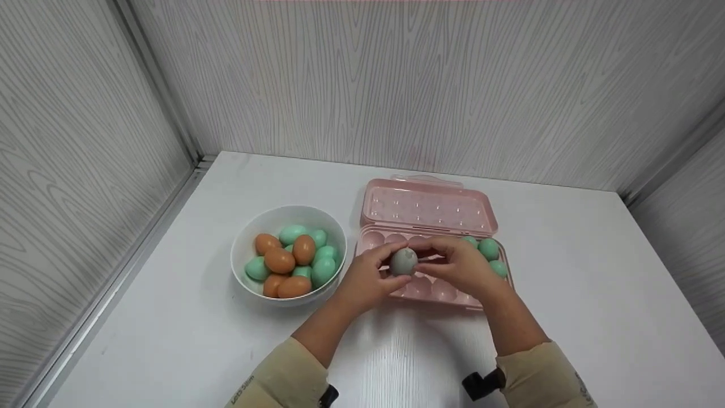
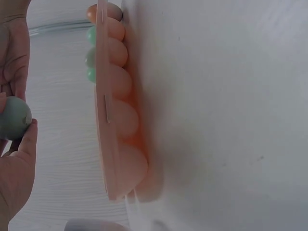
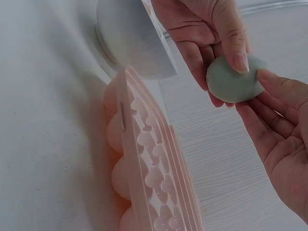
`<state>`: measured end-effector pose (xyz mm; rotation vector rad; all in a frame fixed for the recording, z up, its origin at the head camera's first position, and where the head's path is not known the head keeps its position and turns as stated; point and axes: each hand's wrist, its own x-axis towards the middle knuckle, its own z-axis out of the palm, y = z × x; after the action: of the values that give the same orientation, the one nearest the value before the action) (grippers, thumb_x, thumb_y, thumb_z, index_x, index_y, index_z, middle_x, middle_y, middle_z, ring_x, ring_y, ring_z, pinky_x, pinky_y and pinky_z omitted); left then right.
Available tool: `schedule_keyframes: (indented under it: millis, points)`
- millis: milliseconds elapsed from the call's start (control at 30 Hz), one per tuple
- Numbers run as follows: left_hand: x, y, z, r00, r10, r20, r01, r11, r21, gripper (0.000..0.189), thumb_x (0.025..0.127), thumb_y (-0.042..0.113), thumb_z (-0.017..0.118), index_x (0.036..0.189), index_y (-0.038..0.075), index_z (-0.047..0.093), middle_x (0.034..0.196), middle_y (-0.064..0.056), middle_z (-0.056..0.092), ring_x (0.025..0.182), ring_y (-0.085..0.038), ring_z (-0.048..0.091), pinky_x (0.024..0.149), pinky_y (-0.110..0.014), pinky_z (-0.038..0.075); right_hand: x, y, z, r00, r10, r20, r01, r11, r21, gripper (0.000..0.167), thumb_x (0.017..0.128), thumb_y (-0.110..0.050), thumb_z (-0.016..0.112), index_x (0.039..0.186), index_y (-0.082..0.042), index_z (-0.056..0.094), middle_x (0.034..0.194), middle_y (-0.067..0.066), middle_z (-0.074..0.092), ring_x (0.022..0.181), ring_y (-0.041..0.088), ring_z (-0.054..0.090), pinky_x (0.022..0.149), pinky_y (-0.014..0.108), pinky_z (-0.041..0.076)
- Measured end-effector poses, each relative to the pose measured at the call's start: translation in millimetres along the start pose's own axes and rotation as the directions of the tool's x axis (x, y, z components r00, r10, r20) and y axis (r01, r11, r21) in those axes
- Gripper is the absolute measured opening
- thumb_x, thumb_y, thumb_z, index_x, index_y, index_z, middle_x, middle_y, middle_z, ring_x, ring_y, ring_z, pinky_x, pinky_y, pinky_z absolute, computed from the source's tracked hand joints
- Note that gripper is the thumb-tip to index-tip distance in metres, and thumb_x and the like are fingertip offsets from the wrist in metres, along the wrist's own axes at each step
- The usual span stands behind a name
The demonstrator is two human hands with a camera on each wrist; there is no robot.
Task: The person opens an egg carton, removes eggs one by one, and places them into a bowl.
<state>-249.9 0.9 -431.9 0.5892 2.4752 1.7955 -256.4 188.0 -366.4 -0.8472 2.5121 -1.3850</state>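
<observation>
Over the open pink egg carton, both hands pinch one grey-green egg between them. My left hand has thumb and fingers on the egg's left side. From the right, my right hand holds it with thumb and fingertips. A rough mark shows on the shell in the head and left wrist views. In the right wrist view the egg lies sideways, a thumb of each hand on it. Several green eggs sit at the carton's right end, partly hidden by my right hand.
A white bowl with several orange and green eggs stands left of the carton. The carton's lid lies folded back behind it. Wood-patterned panels close off the back and sides of the white table.
</observation>
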Motion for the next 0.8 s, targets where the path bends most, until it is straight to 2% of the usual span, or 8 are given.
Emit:
schedule_keyframes:
  millis: [167,367,567,667,800]
  points:
    - [-2.1,-1.2,-13.8,0.999,-0.029,-0.03,0.029,1.0,-0.001,0.052,0.078,0.019,0.073,0.126,0.023,0.053,0.122,0.0,0.055,0.103,-0.015,0.056,0.088,-0.026,0.048,2.6,8.6,-1.6,1.0,0.006,-0.02,-0.004,0.997,0.072,0.028,0.083,0.001,0.063,0.111,0.006,0.061,0.107,0.018,0.063,0.102,0.034,0.059,0.085,0.029,0.05]
    - [-8.6,-1.8,-36.3,0.995,-0.078,-0.066,0.078,0.997,-0.006,0.051,0.078,0.022,0.073,0.124,0.019,0.052,0.123,0.0,0.053,0.107,-0.018,0.055,0.09,-0.031,0.048,6.3,29.1,-2.6,0.998,0.036,-0.047,-0.032,0.995,0.092,0.028,0.084,-0.009,0.065,0.11,-0.001,0.064,0.106,0.011,0.065,0.1,0.023,0.061,0.083,0.024,0.05]
    - [-17.4,-4.3,-63.9,0.977,-0.167,-0.13,0.168,0.986,0.001,0.05,0.077,0.024,0.074,0.121,0.021,0.053,0.12,0.002,0.052,0.111,-0.017,0.053,0.092,-0.034,0.046,6.1,34.0,-3.3,0.998,0.026,-0.054,-0.021,0.995,0.097,0.024,0.084,-0.012,0.066,0.108,-0.008,0.066,0.103,0.006,0.065,0.095,0.018,0.061,0.079,0.025,0.052]
    - [-21.2,-7.5,-78.0,0.967,-0.195,-0.164,0.201,0.979,0.017,0.049,0.076,0.023,0.075,0.12,0.021,0.054,0.121,0.002,0.053,0.114,-0.017,0.052,0.094,-0.034,0.044,4.1,22.7,-4.1,0.998,0.027,-0.051,-0.022,0.995,0.097,0.023,0.085,-0.007,0.064,0.107,-0.003,0.065,0.104,0.01,0.065,0.094,0.021,0.061,0.077,0.023,0.052]
    - [-27.0,-13.0,-95.8,0.957,-0.226,-0.182,0.233,0.972,0.013,0.051,0.076,0.021,0.075,0.122,0.017,0.052,0.126,-0.002,0.051,0.119,-0.017,0.048,0.099,-0.033,0.04,4.4,19.8,-3.6,0.998,0.02,-0.054,-0.016,0.996,0.09,0.022,0.085,-0.004,0.062,0.107,0.001,0.064,0.103,0.013,0.064,0.093,0.024,0.06,0.076,0.021,0.051]
